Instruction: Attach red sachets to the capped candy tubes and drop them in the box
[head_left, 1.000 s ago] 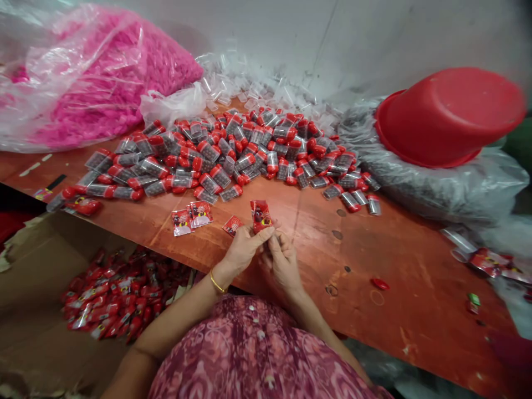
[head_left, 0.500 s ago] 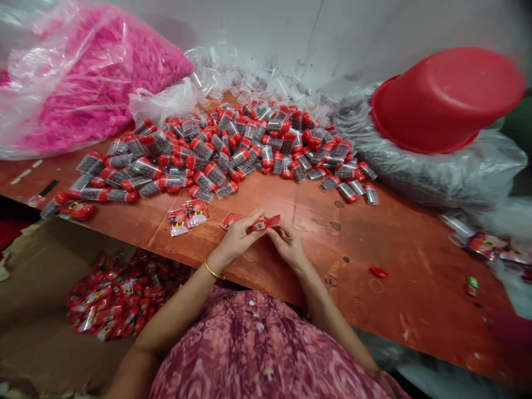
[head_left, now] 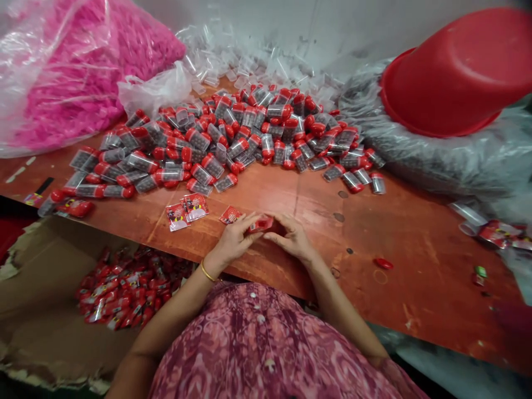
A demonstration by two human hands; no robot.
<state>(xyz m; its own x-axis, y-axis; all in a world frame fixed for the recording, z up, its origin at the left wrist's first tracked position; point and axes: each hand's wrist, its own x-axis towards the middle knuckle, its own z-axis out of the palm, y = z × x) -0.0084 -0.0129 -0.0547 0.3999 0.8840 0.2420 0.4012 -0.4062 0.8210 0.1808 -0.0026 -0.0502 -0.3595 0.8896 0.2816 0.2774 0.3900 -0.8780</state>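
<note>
Above the front edge of the table, my left hand [head_left: 238,239] pinches a small red printed sleeve [head_left: 261,223] between thumb and fingers. From the other side, my right hand [head_left: 293,239] closes its thumb and fingertips on the sleeve's right end, which looks partly spread. Just beyond my left hand lies a red printed piece [head_left: 230,214]. Two more flat printed sleeves [head_left: 195,206] overlap further left. Behind them spreads a heap of clear tubes with red caps and dark contents [head_left: 249,119].
A pink-filled plastic bag [head_left: 95,72] stands back left, clear empty tubes [head_left: 266,61] at the wall. Back right, a red tub [head_left: 453,77] sits upside down on a plastic bag [head_left: 415,149]. Below left, a cardboard box [head_left: 33,310] holds red packets [head_left: 124,293]. A red cap [head_left: 383,264] lies right.
The red sleeve has turned in my hands and its right end now looks spread. My right fingers have shifted up over that end. The view has tilted slightly.
</note>
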